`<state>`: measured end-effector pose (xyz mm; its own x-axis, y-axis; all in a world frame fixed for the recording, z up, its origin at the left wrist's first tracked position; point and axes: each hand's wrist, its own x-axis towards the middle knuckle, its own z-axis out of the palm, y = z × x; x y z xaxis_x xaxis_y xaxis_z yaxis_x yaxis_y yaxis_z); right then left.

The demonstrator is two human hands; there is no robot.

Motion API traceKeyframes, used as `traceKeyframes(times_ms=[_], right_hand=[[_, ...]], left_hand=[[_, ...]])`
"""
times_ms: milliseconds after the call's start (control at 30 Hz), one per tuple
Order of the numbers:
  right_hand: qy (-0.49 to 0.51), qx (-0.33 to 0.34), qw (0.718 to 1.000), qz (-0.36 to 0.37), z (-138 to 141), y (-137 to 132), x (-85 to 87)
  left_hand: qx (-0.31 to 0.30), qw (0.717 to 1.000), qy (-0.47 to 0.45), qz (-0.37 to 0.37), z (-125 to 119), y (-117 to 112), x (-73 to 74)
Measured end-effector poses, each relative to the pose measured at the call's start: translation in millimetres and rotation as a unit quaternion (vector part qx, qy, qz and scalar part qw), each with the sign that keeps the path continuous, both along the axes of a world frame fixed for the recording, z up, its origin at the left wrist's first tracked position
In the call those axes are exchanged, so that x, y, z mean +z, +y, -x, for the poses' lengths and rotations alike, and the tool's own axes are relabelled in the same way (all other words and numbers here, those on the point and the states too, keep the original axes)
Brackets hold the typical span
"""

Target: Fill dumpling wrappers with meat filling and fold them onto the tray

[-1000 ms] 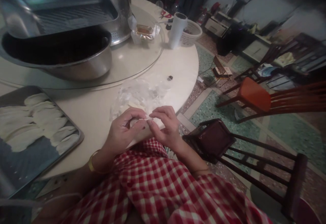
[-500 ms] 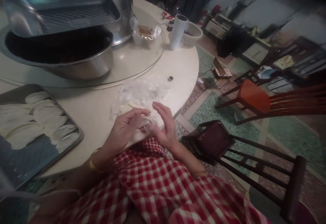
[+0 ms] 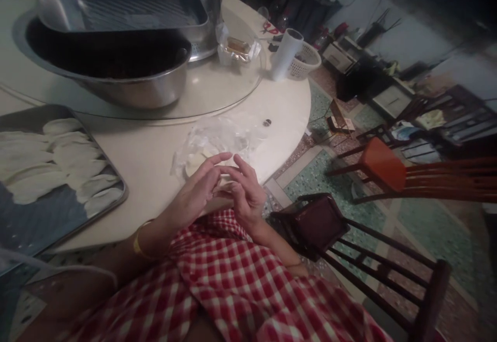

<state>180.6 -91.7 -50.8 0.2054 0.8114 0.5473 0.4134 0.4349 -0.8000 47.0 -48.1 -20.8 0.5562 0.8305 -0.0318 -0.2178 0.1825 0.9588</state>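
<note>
Pale, dough-like piece being worked: between the two hands, just off the near table edge, now almost wholly covered by fingers. Left hand (image 3: 196,194) and right hand (image 3: 248,194) face each other, fingers curved and crossing at the tips, gap narrow; whether either has a firm grip I cannot tell. Change: half a second ago the hands stood wider and a dark patch showed on the piece; they have since drawn together over it. Reading: the shaping looks unfinished, with both hands committed to the one piece. Just beyond the hands lies a crumpled clear bag (image 3: 223,137) with flat pale pieces (image 3: 193,163) on or in it, partly behind the left fingers; a small dark round thing (image 3: 267,123) sits to its right. At left, a metal tray (image 3: 34,233) carries rows of folded pale pieces (image 3: 93,168); its near part is bare. A white cable (image 3: 77,269) crosses in front of the left forearm. Far side: steel basin (image 3: 149,90) on the glass turntable (image 3: 217,96), then a foil container (image 3: 238,52), a white roll (image 3: 285,54) and a basket (image 3: 312,59). Main obstruction, as I judge it: the fingers themselves, which block sight of the piece.
</note>
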Motion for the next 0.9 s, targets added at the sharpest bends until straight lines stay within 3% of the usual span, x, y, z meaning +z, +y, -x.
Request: traceKeyframes(times_ms=[133, 267, 333, 467, 700, 900], right_hand=[[0.12, -0.017, 0.993, 0.001, 7.9, 1.6, -5.4], [0.165, 0.021, 0.986, 0.013, 21.7, 5.3, -5.1], [0.168, 0.033, 0.985, 0.025, 29.4, 7.7, -6.5], [0.135, 0.05, 0.989, 0.044, 42.9, 12.8, -11.5], [0.181, 0.058, 0.98, 0.062, 60.5, 18.8, -2.3], [0.184, 0.079, 0.977, 0.077, 62.9, 19.6, -3.5]], left_hand=[[0.066, 0.987, 0.07, -0.129, 4.0, -6.0, 1.1], [0.182, 0.916, 0.168, -0.316, 13.5, -6.8, -0.5], [0.222, 0.882, 0.191, -0.37, 18.6, -5.1, -0.8], [0.275, 0.851, 0.219, -0.391, 28.9, -2.6, -0.4], [0.276, 0.828, 0.226, -0.432, 45.1, -4.8, -6.2], [0.287, 0.842, 0.23, -0.396, 49.3, -2.9, -0.1]])
